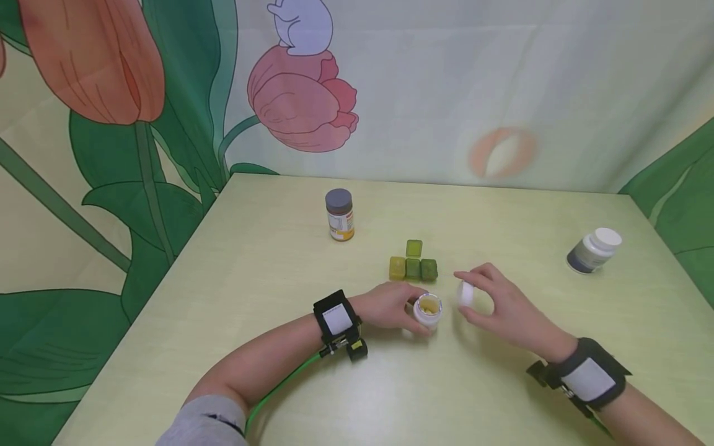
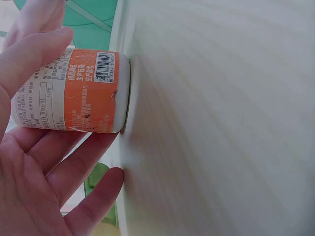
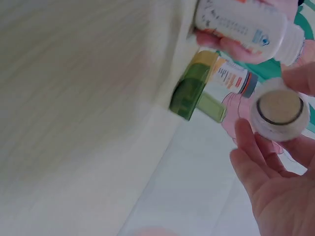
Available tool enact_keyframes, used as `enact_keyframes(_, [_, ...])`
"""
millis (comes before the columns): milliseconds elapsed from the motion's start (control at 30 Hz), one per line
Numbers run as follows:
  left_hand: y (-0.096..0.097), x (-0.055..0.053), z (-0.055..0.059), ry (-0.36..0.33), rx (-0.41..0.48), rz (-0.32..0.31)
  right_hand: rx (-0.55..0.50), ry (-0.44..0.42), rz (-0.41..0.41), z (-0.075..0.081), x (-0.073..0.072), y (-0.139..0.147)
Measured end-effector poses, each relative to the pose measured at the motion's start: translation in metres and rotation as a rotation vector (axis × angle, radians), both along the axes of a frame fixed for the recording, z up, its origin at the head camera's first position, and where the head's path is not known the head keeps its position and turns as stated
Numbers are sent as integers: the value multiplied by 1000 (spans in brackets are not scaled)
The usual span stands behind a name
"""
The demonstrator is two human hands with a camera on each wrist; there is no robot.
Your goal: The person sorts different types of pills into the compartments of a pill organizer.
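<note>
Head view: left hand (image 1: 388, 308) grips the open white bottle (image 1: 428, 318), long axis near upright, at the surface (image 1: 268, 272) just short of the green-yellow pill box (image 1: 413, 270), closer to it than the right hand (image 1: 506, 308), which pinches the white cap (image 1: 465, 295) just right of the bottle.

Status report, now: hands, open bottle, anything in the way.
Left hand grips open bottle, upright. Right hand pinches white cap, apart from bottle. Nothing visible between cap and bottle; pill box just beyond, one lid up.
</note>
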State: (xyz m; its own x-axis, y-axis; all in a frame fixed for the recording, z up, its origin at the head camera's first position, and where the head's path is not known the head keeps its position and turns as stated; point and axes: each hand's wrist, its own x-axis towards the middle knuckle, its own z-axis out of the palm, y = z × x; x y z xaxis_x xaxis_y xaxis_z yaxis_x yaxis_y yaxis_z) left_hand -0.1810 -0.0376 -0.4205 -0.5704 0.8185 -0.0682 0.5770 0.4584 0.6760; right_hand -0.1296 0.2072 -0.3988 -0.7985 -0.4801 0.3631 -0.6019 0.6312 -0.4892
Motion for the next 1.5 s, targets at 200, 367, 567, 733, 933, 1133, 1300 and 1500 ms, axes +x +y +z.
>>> enact_keyframes(200, [0, -1, 0, 4, -1, 6, 104, -41, 38, -1, -3, 9])
enact_keyframes(367, [0, -2, 1, 3, 3, 11, 236, -100, 33, -1, -4, 12])
enact_keyframes(567, [1, -2, 1, -10, -8, 18, 306, -133, 22, -5, -5, 13])
enact_keyframes(733, [2, 1, 2, -14, -27, 20, 349, -140, 10, -10, -5, 13])
enact_keyframes(933, [4, 3, 4, -19, -43, 10, 392, -159, -1, -11, -4, 13])
enact_keyframes(1133, [-5, 3, 2, -34, -41, 7, 336, -187, -16, -8, 0, 8])
enact_keyframes(1300, [-26, -5, 15, -87, -2, 27, 134, -305, 41, -7, 4, -1])
enact_keyframes(1500, [-49, -28, 33, -18, 71, 104, -65, -456, 123, -8, 7, -15])
